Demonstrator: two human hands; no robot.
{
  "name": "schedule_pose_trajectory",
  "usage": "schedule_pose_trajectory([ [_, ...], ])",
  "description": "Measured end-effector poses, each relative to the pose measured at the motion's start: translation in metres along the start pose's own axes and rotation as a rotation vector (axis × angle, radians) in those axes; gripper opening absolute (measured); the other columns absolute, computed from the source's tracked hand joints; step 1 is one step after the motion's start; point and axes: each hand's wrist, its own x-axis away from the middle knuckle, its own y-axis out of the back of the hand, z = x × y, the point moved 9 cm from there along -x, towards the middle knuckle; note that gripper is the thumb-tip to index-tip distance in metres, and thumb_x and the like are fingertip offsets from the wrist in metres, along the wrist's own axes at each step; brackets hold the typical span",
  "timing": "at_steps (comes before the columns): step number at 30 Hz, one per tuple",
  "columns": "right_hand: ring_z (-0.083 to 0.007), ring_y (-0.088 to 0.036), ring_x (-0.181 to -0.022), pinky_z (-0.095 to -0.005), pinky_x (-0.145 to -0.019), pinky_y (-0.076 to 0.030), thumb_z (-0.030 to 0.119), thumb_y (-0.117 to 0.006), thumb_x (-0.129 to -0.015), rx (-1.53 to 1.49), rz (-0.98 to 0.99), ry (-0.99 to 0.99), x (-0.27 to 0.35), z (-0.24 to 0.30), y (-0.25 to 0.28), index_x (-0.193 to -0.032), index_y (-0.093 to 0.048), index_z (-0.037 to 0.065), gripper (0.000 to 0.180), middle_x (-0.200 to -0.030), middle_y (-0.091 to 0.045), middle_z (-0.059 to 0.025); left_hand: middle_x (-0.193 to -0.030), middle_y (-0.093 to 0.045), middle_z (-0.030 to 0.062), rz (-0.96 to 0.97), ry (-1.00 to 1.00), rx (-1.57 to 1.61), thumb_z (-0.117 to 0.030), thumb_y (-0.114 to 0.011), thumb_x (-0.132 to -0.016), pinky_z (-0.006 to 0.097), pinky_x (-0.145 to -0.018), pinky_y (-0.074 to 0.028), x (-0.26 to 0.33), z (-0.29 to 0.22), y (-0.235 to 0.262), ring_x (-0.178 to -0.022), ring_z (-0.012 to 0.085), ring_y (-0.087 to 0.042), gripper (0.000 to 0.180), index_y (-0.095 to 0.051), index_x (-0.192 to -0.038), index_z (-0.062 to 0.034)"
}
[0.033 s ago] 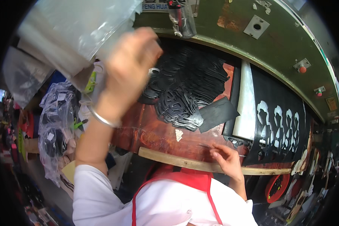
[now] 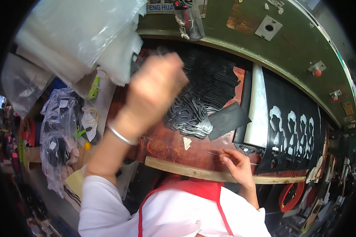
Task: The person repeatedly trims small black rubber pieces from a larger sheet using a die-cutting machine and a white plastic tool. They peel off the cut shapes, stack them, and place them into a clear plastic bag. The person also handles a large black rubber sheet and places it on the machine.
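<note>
- The left hand (image 2: 156,81) is raised over the left part of the black pieces, its fingers bunched and blurred by motion; whether it grips anything I cannot tell.
- A shiny silver bangle (image 2: 122,135) circles the left wrist.
- The right hand (image 2: 238,168) is at the near edge of the table, loosely open with fingers softly curled and thumb apart, gripping nothing visible.
- A broad heap of thin, matte black cut pieces (image 2: 215,77) lies overlapping at the back of the worn reddish-brown tabletop (image 2: 162,146).
- In front of it sits a neater stack of black pieces with curved slots (image 2: 188,116), partly behind the left hand.
- A flat, four-sided black sheet (image 2: 230,121) lies just beside that stack, on its right.
- A small whitish scrap (image 2: 187,143) lies nearer the person.
- Farther right, a long white strip (image 2: 255,118) borders a black sheet with shaped cut-outs (image 2: 273,98).
</note>
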Motion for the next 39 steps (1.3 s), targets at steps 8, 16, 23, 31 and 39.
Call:
schedule_pose_trajectory([
  [8,-0.0201,-0.063,-0.101,-0.0295,-0.089,-0.048,0.006,-0.059,-0.092,0.044,-0.184,0.145,-0.072,0.009,-0.019,-0.12,-0.056,-0.007,0.031,-0.111,-0.064,-0.016,-0.107,-0.058,0.0169,0.53,0.285,0.049,-0.011,-0.057,-0.076,0.038,-0.083,-0.048,0.135,-0.093,-0.135,-0.094,0.0277,-0.056,0.038,-0.06,-0.11,0.0057],
  [16,-0.0408,-0.06,-0.096,-0.0426,-0.084,-0.047,0.028,-0.056,-0.094,0.392,-0.154,0.201,-0.109,0.031,-0.043,-0.118,-0.056,-0.009,0.044,-0.104,-0.061,-0.027,-0.122,-0.055,0.0223,0.324,0.514,0.404,-0.01,-0.07,-0.077,0.042,-0.099,-0.042,0.118,-0.001,-0.094,-0.115,0.0363,-0.05,0.048,-0.056,-0.12,0.0055],
  [23,-0.0454,-0.059,-0.09,-0.045,-0.08,-0.047,0.013,-0.062,-0.088,0.562,-0.123,0.353,-0.109,0.047,-0.068,-0.117,-0.055,-0.009,0.037,-0.098,-0.06,-0.029,-0.131,-0.051,0.0185,0.512,0.72,0.168,-0.023,-0.057,-0.093,0.044,-0.099,-0.041,0.175,0.129,-0.143,-0.117,0.0384,-0.049,0.033,-0.059,-0.125,-0.0145],
  [31,-0.0482,-0.059,-0.085,-0.0463,-0.073,-0.049,0.016,-0.068,-0.082,0.572,0.141,0.447,-0.079,0.044,-0.075,-0.108,-0.06,-0.004,0.035,-0.09,-0.062,-0.027,-0.119,-0.058,0.0198,0.504,1.066,0.184,-0.023,-0.06,-0.09,0.042,-0.092,-0.046,0.206,0.09,-0.043,-0.105,0.0375,-0.057,0.032,-0.061,-0.118,-0.0073],
  [39,-0.0133,-0.061,-0.083,-0.0255,-0.075,-0.05,0.009,-0.063,-0.092,0.155,-0.151,0.447,-0.106,0.055,-0.02,-0.116,-0.059,-0.007,0.029,-0.095,-0.066,-0.0084,-0.091,-0.063,0.014,-0.752,0.875,-0.802,-0.008,-0.07,-0.079,0.044,-0.074,-0.049,0.21,0.208,0.186,-0.078,0.0327,-0.06,0.032,-0.057,-0.108,-0.0046],
])
